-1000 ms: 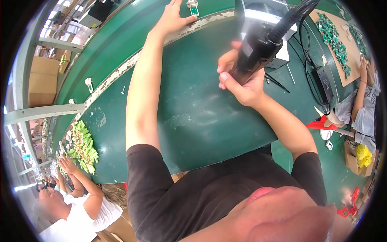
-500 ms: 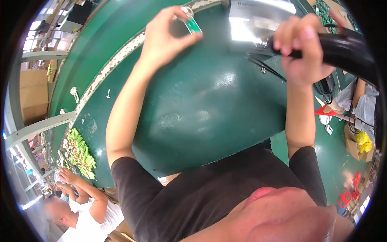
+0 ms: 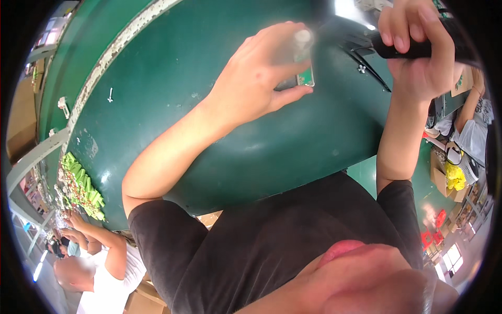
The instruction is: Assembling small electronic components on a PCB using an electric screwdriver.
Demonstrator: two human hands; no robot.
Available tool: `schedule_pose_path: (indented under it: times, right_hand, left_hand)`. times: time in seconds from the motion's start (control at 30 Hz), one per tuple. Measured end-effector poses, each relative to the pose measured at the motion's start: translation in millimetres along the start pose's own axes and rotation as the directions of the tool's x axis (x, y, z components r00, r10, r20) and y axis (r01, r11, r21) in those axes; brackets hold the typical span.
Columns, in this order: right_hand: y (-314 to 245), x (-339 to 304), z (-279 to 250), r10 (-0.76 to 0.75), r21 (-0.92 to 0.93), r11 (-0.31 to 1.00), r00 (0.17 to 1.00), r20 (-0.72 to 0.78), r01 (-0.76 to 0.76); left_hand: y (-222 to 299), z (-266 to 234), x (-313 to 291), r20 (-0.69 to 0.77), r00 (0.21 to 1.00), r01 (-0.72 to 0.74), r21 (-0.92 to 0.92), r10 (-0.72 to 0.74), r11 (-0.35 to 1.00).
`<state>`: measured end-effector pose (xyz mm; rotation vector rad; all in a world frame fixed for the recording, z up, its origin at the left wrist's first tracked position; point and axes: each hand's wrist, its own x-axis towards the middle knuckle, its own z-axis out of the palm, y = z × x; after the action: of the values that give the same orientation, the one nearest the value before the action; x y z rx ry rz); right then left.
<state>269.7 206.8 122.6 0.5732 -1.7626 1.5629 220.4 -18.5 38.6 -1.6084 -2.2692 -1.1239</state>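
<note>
Near the top middle, my left hand is closed on a small green circuit board with a pale edge, held between thumb and fingers above the table. A whitish, blurred piece shows at the fingertips; I cannot make out what it is. At the upper right, my right hand is wrapped round a thick black handle. Its far end is blurred, so the tool's kind is unclear. Below that handle, dark tweezers lie on the green table, with a tiny white part beside them.
A shiny silver box stands at the top. On the left, a pale chipped rail crosses the table, near a heap of light-green pieces. A co-worker in white sits at lower left; another person's sleeve shows at right.
My left hand has moved right with the circuit board, nearer the black handle. My right hand, still on the handle, appears slightly farther right. The whole view has shifted too.
</note>
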Motion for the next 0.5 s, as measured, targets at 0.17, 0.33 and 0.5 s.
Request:
schedule_pose_path:
  times: [0.17, 0.33, 0.5]
  right_hand:
    - [2, -18, 19, 0.042, 0.065, 0.997, 0.997, 0.059, -0.046]
    - [11, -29, 42, 0.073, 0.151, 0.986, 0.997, 0.009, -0.073]
    - [25, -36, 43, 0.062, 0.174, 0.983, 0.998, 0.015, -0.064]
  left_hand:
    - [-2, 1, 0, 0.011, 1.000, -0.019, 0.014, 0.018, 1.000]
    - [-4, 3, -4, -0.028, 0.999, -0.030, -0.025, 0.030, 0.999]
    - [2, -6, 6, 0.014, 0.996, -0.082, -0.100, 0.084, 0.992]
